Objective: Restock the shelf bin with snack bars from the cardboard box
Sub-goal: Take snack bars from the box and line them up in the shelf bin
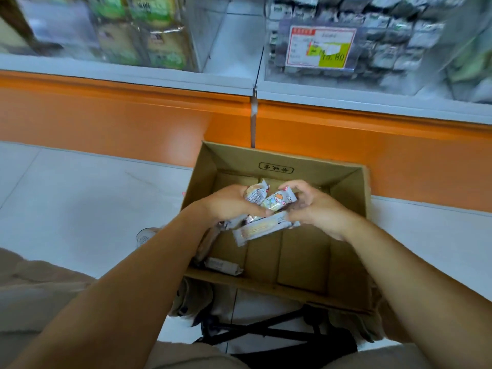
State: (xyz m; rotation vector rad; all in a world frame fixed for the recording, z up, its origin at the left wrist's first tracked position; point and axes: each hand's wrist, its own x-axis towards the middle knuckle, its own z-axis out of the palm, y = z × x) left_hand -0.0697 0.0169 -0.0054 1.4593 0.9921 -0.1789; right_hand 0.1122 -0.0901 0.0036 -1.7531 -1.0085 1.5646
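Both grips are over the cardboard box (348, 187), which sits on the floor against the orange shelf base. The left grip (229, 205) is curled round a bunch of snack bars (266, 199). The right grip (318, 209) is curled onto the same bunch from the other side. One long bar (262, 229) hangs tilted below the bunch, apparently pinched only at its right end; can't tell how firmly. A few loose bars (222, 265) lie in the box's near-left corner. The likely target is the clear bin (415, 75) up right with the price tag (322, 46). It's higher than the hands, well apart from them, and looks fairly full already. Risks, my read:

- The long bar slips out on the lift, since slick wrappers and a two-sided squeeze give a weak hold. If it falls outside the box it lands on the floor.
- Letting go with one hand to reach up could spill the bunch.
- A full bin could let bars slide back out over the front.
- The frame is blurred up top, so the bin match is a guess.
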